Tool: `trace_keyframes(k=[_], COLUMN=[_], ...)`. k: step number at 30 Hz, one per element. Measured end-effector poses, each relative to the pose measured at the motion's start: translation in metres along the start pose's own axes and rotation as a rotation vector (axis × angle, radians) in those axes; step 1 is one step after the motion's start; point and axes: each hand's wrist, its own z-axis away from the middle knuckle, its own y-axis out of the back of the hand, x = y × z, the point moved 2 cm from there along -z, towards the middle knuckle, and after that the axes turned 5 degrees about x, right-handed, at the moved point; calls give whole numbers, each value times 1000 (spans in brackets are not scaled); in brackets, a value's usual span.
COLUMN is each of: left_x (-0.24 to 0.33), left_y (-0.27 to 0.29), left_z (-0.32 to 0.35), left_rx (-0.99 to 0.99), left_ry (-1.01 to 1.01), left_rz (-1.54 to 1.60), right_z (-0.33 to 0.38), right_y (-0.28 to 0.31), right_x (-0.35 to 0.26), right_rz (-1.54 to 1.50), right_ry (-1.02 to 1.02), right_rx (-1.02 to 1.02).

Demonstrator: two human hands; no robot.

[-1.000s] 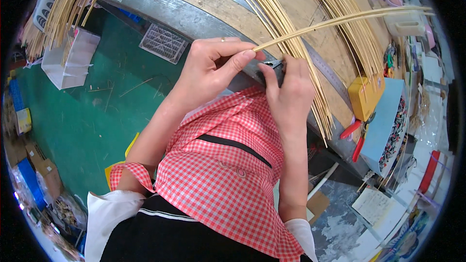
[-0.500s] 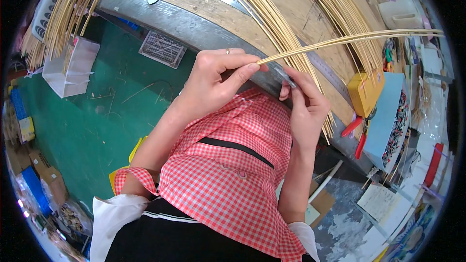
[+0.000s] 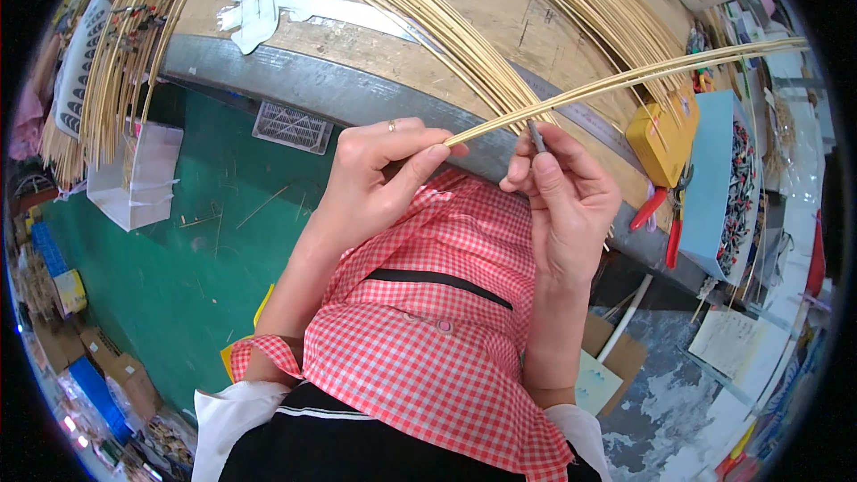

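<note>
My left hand (image 3: 379, 174), with a ring on one finger, pinches the near ends of a few long thin bamboo-like sticks (image 3: 643, 74). From there they run up to the right and bow slightly over the workbench (image 3: 428, 98). Between the thumb and fingers of my right hand (image 3: 571, 196) is a small dark grey metal piece (image 3: 537, 137), of a kind I cannot make out. It sits upright just below the held sticks. Behind my hands, a bundle of loose sticks (image 3: 446, 31) lies across the wooden top and passes under the held ones.
A second stick bundle (image 3: 580, 0) lies farther right, with a ruler (image 3: 585, 118) between. At the right stand a yellow box (image 3: 656, 138), red-handled pliers (image 3: 674, 232) and a light blue box (image 3: 705, 170) of small pieces. White cut-outs (image 3: 257, 13) lie at the bench's left.
My view has shifted, moving the bench. My left hand has moved slightly left and down with the sticks. My right hand has turned, and the grey piece now stands more upright near them.
</note>
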Motion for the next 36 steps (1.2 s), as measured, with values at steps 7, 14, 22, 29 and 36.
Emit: trace_keyframes(k=[7,14,22,29,36], left_x=[8,8,14,14,13], left_y=[2,1,-2,-3,-1], left_z=[-2,0,0,1,3], left_rx=[-75,-66,-42,-43,-82], left_ry=[31,13,15,34,57], left_rz=[5,14,41,87,93], right_z=[3,5,6,9,12], right_y=[4,3,-1,-3,-6], right_x=[2,1,-3,2,9], right_rz=[52,42,65,44,94], right_ry=[82,115,146,156,148], right_rx=[91,96,89,36,10])
